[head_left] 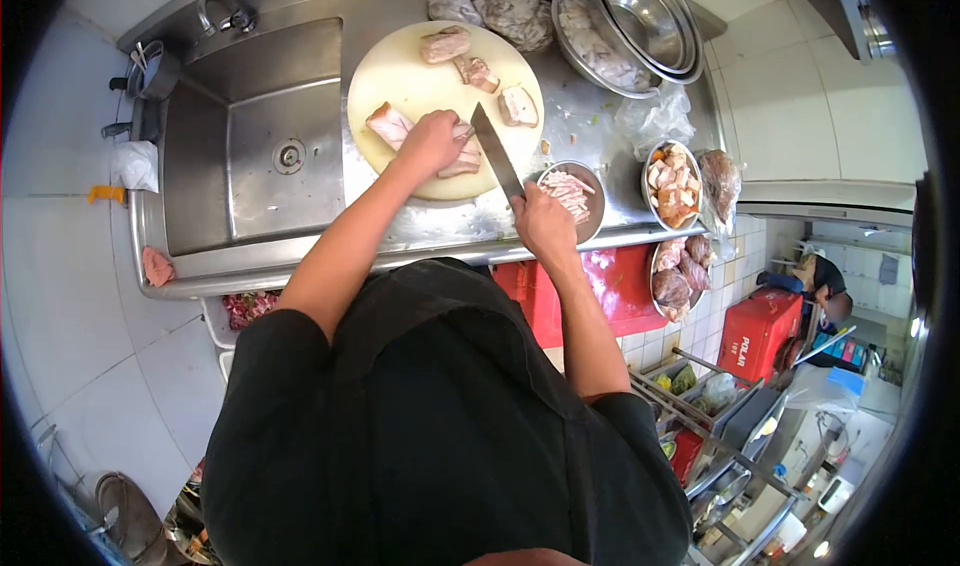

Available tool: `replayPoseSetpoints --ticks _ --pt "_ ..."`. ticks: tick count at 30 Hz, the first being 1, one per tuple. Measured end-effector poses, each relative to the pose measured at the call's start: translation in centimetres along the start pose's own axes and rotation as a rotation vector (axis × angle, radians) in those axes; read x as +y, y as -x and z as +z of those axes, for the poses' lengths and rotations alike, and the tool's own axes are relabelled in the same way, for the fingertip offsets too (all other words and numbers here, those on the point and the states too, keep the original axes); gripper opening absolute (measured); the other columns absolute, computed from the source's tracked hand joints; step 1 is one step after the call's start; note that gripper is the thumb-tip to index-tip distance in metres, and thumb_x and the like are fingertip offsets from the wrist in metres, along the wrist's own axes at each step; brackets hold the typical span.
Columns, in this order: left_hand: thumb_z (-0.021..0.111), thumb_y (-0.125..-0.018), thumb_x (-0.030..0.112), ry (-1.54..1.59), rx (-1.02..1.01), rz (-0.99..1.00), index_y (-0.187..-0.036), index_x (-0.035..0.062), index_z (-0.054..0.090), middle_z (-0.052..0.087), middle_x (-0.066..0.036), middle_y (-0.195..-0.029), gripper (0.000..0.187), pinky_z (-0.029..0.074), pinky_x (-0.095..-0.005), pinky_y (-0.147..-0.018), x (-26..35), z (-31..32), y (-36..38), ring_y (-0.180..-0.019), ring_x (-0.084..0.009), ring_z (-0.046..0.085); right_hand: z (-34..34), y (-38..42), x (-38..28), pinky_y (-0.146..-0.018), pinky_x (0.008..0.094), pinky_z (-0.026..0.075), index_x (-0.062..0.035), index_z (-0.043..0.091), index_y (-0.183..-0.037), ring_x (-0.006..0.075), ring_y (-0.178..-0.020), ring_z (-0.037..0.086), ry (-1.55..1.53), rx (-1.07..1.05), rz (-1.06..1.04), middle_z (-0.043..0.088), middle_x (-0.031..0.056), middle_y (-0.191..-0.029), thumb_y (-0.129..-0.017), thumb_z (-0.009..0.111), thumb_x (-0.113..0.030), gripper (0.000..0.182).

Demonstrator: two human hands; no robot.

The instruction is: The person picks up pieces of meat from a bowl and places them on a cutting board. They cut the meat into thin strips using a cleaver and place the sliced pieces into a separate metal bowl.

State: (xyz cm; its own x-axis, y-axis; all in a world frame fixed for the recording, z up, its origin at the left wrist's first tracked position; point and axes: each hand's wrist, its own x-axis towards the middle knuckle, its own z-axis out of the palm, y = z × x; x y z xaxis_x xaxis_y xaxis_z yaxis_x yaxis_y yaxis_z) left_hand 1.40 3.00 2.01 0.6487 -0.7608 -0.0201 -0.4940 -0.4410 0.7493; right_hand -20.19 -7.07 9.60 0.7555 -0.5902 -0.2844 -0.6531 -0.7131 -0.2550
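"What is the left hand (435, 141) on?"

"Your left hand is curled over the meat (388, 124) and presses it onto the board (400, 66). Meat shows on both sides of your hand; whether it is one length or several cuts is hidden beneath."

"And the right hand (545, 221)?"

"You have it closed around the handle of the knife (495, 151). The blade slants forward and left from your fist, its tip near your left hand. You cannot tell from here whether the edge touches the board."

"What else is on the board?"

"Three chunks (518, 107). Two lie beyond your left hand, and one sits just right of the blade, near the tip."

"Anything close to the right hand?"

"Just to its right you have a bowl (597, 211) with pale strips (567, 188) in it. Farther right, on the worktop (622, 198), is a dish of cut pieces (672, 178). Stacked basins (650, 16) stand well beyond that hand."

"And on the other side?"

"The sink (255, 211) is to the left of your left hand."
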Motion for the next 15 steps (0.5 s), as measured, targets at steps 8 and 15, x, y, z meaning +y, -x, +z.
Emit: replayPoseSetpoints --ticks 8,15 --pt "0.075 -0.083 0.015 -0.052 -0.33 0.104 -0.102 -0.0013 0.071 0.073 -0.021 -0.106 0.025 0.054 -0.0429 -0.089 -3.4 -1.1 -2.6 -0.102 -0.0355 0.069 2.4 2.9 0.5 -0.086 0.0606 0.052 0.0018 0.063 -0.105 0.0528 -0.093 0.068 -0.229 0.004 0.075 0.071 0.0312 -0.093 -0.101 0.059 -0.03 0.033" --pt "0.074 -0.081 0.015 -0.014 -0.284 0.349 -0.097 -0.0004 0.068 0.065 -0.018 -0.098 0.023 0.052 -0.0438 -0.09 -1.5 -3.3 1.3 -0.099 -0.0385 0.062 2.3 3.1 -1.6 -0.079 0.0599 0.053 0.0002 0.062 -0.103 0.05 -0.083 0.07 -0.124 0.044 0.043 0.07 0.0309 -0.082 -0.102 0.057 -0.03 0.03"
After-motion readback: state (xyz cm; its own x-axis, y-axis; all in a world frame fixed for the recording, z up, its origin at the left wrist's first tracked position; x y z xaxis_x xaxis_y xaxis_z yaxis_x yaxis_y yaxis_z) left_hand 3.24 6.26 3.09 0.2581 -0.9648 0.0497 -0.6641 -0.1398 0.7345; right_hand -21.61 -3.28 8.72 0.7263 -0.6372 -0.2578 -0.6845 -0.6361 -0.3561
